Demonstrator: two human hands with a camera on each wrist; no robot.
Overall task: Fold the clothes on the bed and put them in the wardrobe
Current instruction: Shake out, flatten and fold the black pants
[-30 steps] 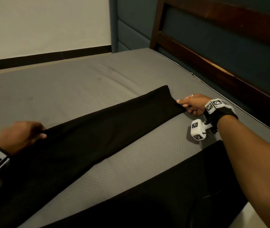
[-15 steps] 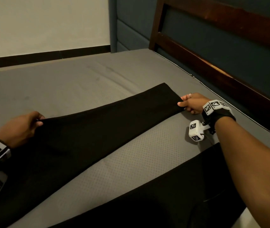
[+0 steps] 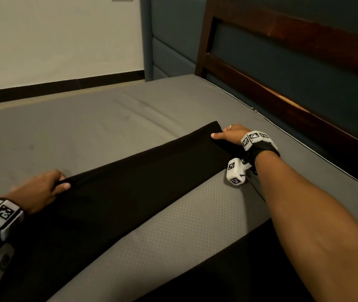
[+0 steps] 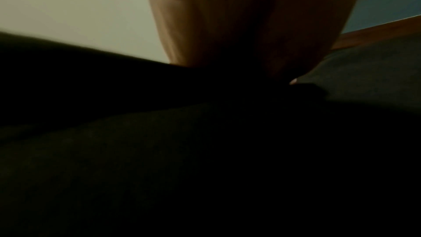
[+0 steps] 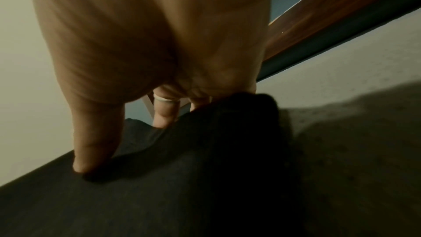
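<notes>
A long black garment (image 3: 117, 192) lies stretched diagonally across the grey mattress (image 3: 86, 131). My left hand (image 3: 43, 188) grips its upper edge near the middle-left, thumb on top of the cloth. My right hand (image 3: 230, 134) pinches the far end of the garment, thumb lying along the edge. In the right wrist view the thumb (image 5: 95, 141) presses on the dark cloth (image 5: 182, 177) while the ringed finger curls behind it. The left wrist view is mostly dark, with the left hand (image 4: 239, 24) down on the black cloth (image 4: 205, 150).
Another part of black fabric (image 3: 228, 275) lies at the near right under my right forearm. A dark wooden headboard (image 3: 293, 68) runs along the right edge of the mattress. A pale wall (image 3: 54, 40) with a dark skirting stands beyond the bed.
Both hands have drawn the garment's edge slightly away from me, and the cloth lies tauter and straighter between them. The left hand has moved up onto the edge.
</notes>
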